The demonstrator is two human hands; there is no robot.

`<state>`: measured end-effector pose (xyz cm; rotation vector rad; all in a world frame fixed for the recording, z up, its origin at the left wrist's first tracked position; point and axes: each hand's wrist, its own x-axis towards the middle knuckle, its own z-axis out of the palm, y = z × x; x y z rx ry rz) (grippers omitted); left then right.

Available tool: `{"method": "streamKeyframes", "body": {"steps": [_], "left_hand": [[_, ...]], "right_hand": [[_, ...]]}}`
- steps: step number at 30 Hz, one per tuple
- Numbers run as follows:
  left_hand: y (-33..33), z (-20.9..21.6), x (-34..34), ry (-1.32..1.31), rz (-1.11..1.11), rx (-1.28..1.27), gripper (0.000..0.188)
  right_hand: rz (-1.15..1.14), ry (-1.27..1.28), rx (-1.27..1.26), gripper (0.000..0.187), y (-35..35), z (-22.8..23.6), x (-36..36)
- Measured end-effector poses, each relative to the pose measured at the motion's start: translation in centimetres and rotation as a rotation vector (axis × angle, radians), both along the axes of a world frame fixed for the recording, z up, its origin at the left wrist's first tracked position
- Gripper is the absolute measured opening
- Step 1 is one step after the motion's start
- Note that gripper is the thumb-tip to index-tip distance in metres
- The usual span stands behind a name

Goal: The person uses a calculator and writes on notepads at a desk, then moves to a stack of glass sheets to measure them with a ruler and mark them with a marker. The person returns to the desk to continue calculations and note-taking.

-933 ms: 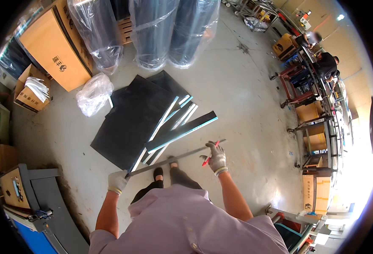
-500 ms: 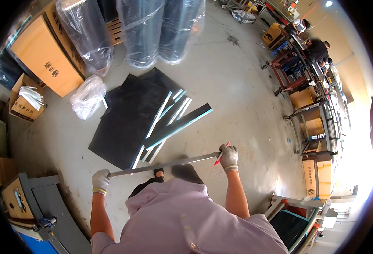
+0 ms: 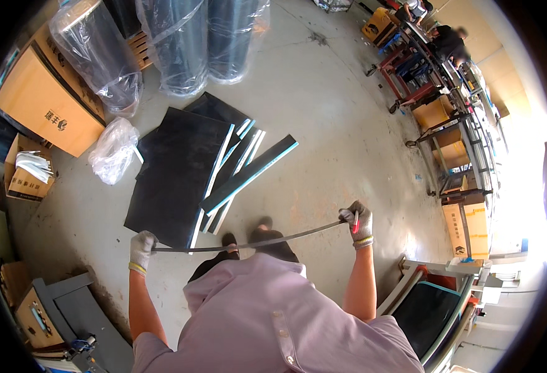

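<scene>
Across the front of my body stretches a long, thin grey strip [image 3: 286,238], which sags in a shallow curve. My left hand [image 3: 141,250], in a pale work glove, is closed around its left end. The gloved right hand [image 3: 363,231] grips the other end, and a slim red pen-like tool [image 3: 356,222] is tucked in the same fist. On the floor beyond the strip lie a large black sheet [image 3: 174,165] with a pale edge and several narrower black pieces, one of them a long offcut [image 3: 251,171] lying slantwise on top.
Plastic-wrapped rolls [image 3: 177,46] stand at the far left, near a tall carton [image 3: 50,99] and a crumpled plastic bag [image 3: 113,151]. A grey cabinet [image 3: 87,311] is at the near left. Wheeled racks [image 3: 466,155] line the right, where people work [image 3: 450,43]; a frame with a black panel [image 3: 432,317] stands near right.
My right hand has moved right and slightly up, and my left hand a little up. The strip now shows its thin edge and bows more. The whole view has shifted slightly.
</scene>
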<state>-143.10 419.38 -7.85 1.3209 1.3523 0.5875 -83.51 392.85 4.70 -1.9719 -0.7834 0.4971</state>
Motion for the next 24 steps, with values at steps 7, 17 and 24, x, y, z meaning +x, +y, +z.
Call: {"method": "streamKeyframes", "body": {"steps": [7, 17, 24], "left_hand": [[0.5, 6.6, 2.9, -0.389, 0.240, -0.113, 0.054], [2.3, 3.3, 3.3, -0.176, 0.509, -0.068, 0.040], [2.7, 2.3, 3.0, -0.256, 0.518, -0.162, 0.036]], "right_hand": [[-0.266, -0.024, -0.167, 0.046, 1.8, 3.0, -0.1], [-0.232, -0.379, -0.512, 0.042, 3.9, 2.6, -1.5], [-0.156, -0.310, -0.507, 0.044, 2.6, 4.2, -1.9]]}}
